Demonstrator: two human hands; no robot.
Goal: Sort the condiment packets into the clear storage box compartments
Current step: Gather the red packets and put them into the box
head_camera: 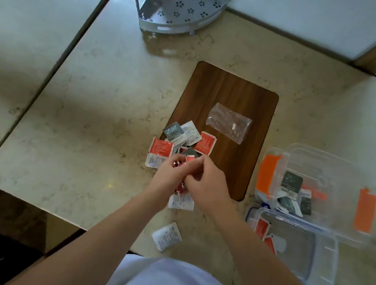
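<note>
A pale marble counter (102, 113) carries a dark wooden board (237, 95), a metal corner rack (182, 9) at the back, a clear storage box (341, 173) and its lid (306, 259) on the right, and scattered condiment packets (158, 156), one white packet (166, 236) near the front edge.

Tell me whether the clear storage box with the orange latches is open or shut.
Open. The clear storage box has no lid on top, and dark and white packets lie loose inside it.
</note>
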